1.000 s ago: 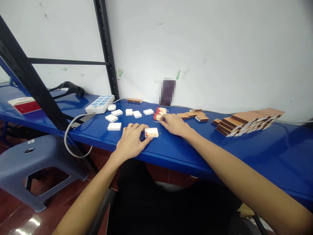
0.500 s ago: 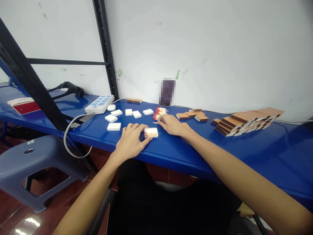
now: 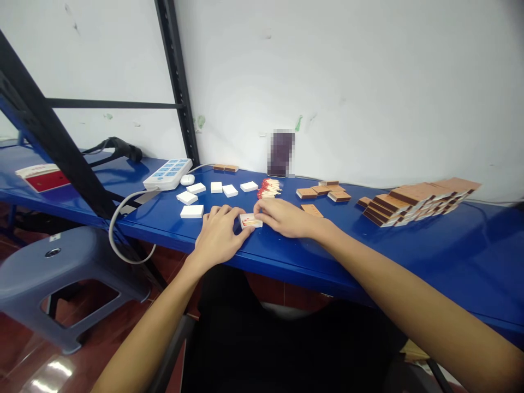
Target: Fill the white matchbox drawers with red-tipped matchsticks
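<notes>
A small white matchbox tray (image 3: 250,220) with red-tipped matches in it lies on the blue shelf (image 3: 368,245) near its front edge. My left hand (image 3: 219,234) grips the tray's left side between thumb and fingers. My right hand (image 3: 282,217) has its fingers pinched over the tray's right end; whether it holds a match is hidden. Just behind lies a loose heap of red-tipped matches (image 3: 268,189).
Several empty white trays (image 3: 208,192) lie to the left, with a white power strip (image 3: 167,174) and cable behind. Brown matchbox sleeves (image 3: 323,192) lie to the right, and a long stack of them (image 3: 417,202) farther right. A grey stool (image 3: 61,278) stands below left.
My right hand has come back from the match heap to the tray's right end. My left hand has stayed on the tray.
</notes>
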`<state>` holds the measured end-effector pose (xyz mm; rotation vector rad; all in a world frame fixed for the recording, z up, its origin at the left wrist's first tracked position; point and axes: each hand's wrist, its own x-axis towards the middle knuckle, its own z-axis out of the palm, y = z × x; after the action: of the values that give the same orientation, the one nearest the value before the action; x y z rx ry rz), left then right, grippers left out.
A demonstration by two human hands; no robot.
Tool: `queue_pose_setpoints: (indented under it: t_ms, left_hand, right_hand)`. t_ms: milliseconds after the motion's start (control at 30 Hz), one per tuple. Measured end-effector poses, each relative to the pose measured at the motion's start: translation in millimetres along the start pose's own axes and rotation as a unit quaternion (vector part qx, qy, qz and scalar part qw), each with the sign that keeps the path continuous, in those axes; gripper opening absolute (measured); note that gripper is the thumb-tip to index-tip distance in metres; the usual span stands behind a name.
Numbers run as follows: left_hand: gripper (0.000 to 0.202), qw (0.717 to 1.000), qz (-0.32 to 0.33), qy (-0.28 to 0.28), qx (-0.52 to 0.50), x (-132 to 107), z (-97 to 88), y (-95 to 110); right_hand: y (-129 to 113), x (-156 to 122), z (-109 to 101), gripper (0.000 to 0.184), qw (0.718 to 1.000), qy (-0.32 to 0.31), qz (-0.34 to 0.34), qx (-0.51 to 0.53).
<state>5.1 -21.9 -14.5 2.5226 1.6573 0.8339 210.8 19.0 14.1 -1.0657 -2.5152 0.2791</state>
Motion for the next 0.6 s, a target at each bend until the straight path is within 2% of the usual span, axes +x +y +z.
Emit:
queue_pose_setpoints:
  t_ms: [133,267,400,500,600]
  left_hand:
    - [0.037,1.0,0.014,-0.004,-0.013,0.3,-0.5,-1.0]
    - [0.036,1.0,0.011,-0.005,-0.01,0.7,-0.4,0.0]
    - [0.036,1.0,0.012,-0.003,-0.007,0.5,-0.4,1.0]
    - [0.037,1.0,0.017,-0.007,-0.015,0.3,-0.9,1.4]
    - [0.036,0.999,0.021,-0.014,-0.024,0.1,-1.9,2.4]
  right_hand:
    - [-6.1,3.0,3.9,0.016,1.0,0.002,0.0,0.027]
    - [-7.2,6.8,3.3,0.015,0.998,0.044,0.003,0.038]
    - [11.4,10.3,5.0,0.017,0.985,0.132,0.099,-0.037]
    - [29.6,11.8,6.1,0.017,0.972,0.114,0.164,-0.124]
    - [39.1,12.7,5.2,0.018,0.967,0.07,0.187,-0.16]
